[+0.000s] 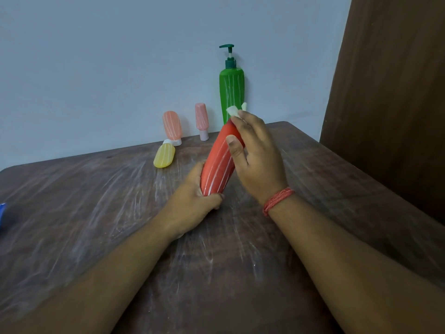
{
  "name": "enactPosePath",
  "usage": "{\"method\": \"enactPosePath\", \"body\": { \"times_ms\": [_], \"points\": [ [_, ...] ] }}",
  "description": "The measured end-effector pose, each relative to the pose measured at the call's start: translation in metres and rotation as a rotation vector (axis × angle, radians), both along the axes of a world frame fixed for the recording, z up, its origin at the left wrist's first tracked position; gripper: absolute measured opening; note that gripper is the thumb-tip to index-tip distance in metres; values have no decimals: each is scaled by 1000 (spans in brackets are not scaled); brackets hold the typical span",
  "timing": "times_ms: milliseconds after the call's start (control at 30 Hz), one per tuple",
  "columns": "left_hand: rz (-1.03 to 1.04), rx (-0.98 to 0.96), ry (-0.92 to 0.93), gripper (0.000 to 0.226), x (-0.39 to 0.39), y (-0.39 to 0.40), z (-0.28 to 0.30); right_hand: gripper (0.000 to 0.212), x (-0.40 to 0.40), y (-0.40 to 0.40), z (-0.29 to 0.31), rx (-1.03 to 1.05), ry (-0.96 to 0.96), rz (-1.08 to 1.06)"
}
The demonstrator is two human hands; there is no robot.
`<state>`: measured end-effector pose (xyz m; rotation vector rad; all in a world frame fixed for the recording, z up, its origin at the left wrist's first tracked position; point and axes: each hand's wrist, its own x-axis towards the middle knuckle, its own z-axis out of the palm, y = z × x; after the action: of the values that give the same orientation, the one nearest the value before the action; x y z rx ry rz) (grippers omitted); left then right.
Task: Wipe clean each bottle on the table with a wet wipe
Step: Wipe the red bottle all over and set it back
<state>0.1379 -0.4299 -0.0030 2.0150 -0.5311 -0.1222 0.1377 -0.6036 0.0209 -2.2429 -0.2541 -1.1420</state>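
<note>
- Bottles: five of them on the table (96, 201), and I'll go left to right. At the far left edge there's a sliver of something blue (2, 213), cut off, can't tell what it is.
- The yellow bottle (164, 155) lies on its side near the back, cap pointing away. Just behind it a peach bottle (172, 126) stands on its cap, and a slimmer pink bottle (201, 120) stands on its cap a bit further right. All three carry white streaks, so I'd say none of them is wiped yet.
- My left hand (195, 201) grips the bottom end of the red bottle (218, 162), fingers curled round it and thumb underneath. The bottle is tilted, top pointing away from me and to the right, held above the middle of the table.
- It has white lines running down the side facing me, so this one isn't done.
- My right hand (257, 150) is wrapped round the top end, thumb pressed flat on the red side, fingers curled behind, pinching the wet wipe (234, 110) against the bottle. Only a crumpled bit of wipe pokes out above my fingers.
- The green pump bottle (231, 92) stands upright by the wall, right behind my right hand, also streaked.
- What could go wrong: the wipe is bunched small, so it may just smear the streaks. A wet bottle could slip out of my left grip. My right hand could also knock the tall pump bottle over, since it's that close.
</note>
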Motion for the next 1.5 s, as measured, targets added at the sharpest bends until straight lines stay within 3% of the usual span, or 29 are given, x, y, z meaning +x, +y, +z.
{"method": "enactPosePath", "body": {
  "times_ms": [267,367,500,900,1067,1500],
  "points": [
    [17,-83,28,77,3,0,-1,49,2,7,-6,-59,4,21],
    [-6,-49,-2,75,3,-2,-1,53,5,3,-3,23,56,-53],
    [19,-84,45,78,5,0,-1,43,4,6,-6,61,-22,10],
    [16,-118,68,79,5,0,-2,50,4,9,-8,178,67,54],
    [32,-134,83,82,5,1,-3,34,1,8,-8,231,59,58],
    [17,-125,81,80,3,2,0,32,3,8,-7,351,61,58]
  ]
}}
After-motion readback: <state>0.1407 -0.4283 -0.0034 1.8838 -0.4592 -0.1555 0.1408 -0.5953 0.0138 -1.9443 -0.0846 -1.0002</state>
